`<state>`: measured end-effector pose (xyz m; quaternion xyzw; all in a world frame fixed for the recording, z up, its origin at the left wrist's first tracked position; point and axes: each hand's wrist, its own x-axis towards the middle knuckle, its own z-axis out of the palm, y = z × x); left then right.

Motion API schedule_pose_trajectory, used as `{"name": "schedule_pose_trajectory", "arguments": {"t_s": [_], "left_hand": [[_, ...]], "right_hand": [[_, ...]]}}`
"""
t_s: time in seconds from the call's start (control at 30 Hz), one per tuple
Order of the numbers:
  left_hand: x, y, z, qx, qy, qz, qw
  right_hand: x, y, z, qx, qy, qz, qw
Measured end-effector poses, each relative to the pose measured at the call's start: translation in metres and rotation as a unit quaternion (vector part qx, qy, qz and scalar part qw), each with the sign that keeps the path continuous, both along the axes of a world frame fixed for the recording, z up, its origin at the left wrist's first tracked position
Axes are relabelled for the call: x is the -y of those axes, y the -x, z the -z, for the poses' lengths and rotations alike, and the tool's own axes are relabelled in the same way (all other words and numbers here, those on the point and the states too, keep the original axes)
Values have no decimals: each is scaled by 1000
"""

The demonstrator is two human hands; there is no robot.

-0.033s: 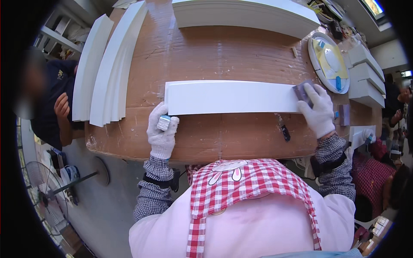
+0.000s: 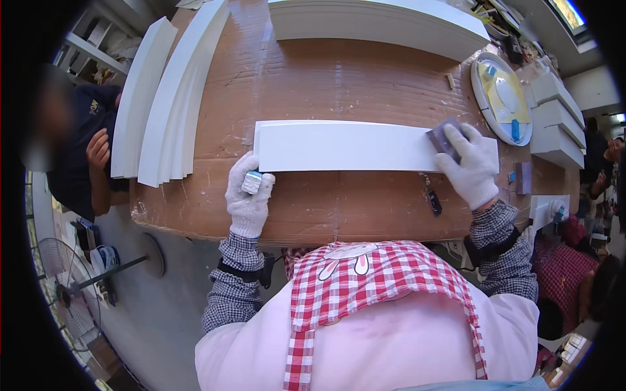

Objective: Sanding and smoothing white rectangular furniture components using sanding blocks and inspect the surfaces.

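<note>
A long white board (image 2: 345, 147) lies crosswise in front of me, with the edge of a second one showing beneath it. My right hand (image 2: 473, 171), in a white glove, is closed around a purple-grey sanding block (image 2: 445, 137), which rests on the board toward its right end. At the left end, my gloved left hand (image 2: 246, 207) touches the board's corner. Its fingers are curled on a small white block with a blue edge (image 2: 252, 182).
Stacked white boards stand at the left (image 2: 163, 124) and the far side (image 2: 378, 26) of the cardboard-covered table (image 2: 293, 208). A black-handled knife (image 2: 433, 201) lies near me. Right are a white oval tray (image 2: 479, 98) and another purple-grey block (image 2: 523, 178). A person (image 2: 91, 143) is at left.
My right hand has slid the sanding block leftward along the board, uncovering the board's right end. The left hand stays at the left corner.
</note>
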<state>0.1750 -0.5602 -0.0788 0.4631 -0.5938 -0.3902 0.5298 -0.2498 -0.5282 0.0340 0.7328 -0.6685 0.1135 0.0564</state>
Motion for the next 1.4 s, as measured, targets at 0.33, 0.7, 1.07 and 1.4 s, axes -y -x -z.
{"name": "schedule_pose_trajectory", "arguments": {"t_s": [0.33, 0.7, 1.07, 1.4], "left_hand": [[6, 0, 6, 54, 14, -61, 997], [46, -30, -33, -97, -97, -87, 987], [135, -16, -56, 57, -306, 188, 931], [135, -14, -55, 151, -271, 177, 934]], "right_hand": [[119, -259, 1, 16, -127, -270, 954], [104, -212, -19, -12, -146, -238, 960], [91, -251, 8, 20, -124, -389, 913], [73, -217, -6, -8, -152, -404, 902]]}}
